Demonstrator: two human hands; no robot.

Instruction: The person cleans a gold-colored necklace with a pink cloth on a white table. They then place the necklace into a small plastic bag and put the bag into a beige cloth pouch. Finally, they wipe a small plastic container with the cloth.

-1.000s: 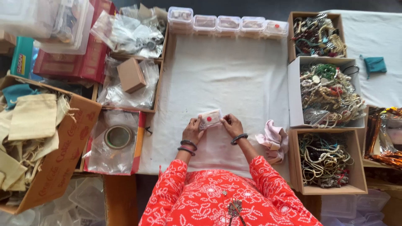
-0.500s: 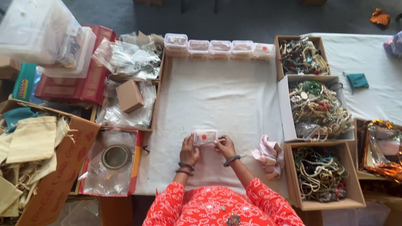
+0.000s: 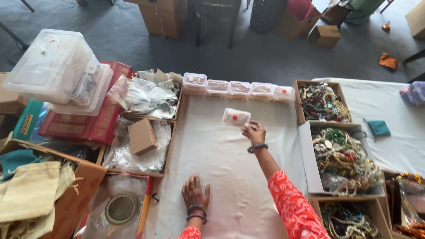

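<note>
- The right hand point(image 3: 253, 131) is reaching forward over the white cloth point(image 3: 221, 168), pinching a small clear lidded container point(image 3: 236, 117) with a red dot on top by its right edge; half a second ago both hands were holding this container together close to the body.
- The container is now being carried in the air near the far end of the cloth, just short of the row of five matching clear containers point(image 3: 239, 87) lined up along the far edge, and not touching them.
- The left hand point(image 3: 195, 192) has let go and is resting palm down on the cloth, fingers spread, holding nothing; dark bangles are sitting on both wrists.
- The view is also tilting further forward than before, showing the grey floor point(image 3: 133, 40) and cardboard boxes beyond the table.
- To the right of the cloth, three open boxes of beaded necklaces point(image 3: 341, 152) are standing one behind another, unchanged in place.
- A pink cloth seen beside the right forearm in the earlier pictures is no longer showing; the red patterned sleeve point(image 3: 294, 208) is covering that area.
- To the left, trays of clear plastic bags point(image 3: 146, 95), a small brown box point(image 3: 141, 136) and a stack of clear tubs point(image 3: 59, 71) are lying where they were.
</note>
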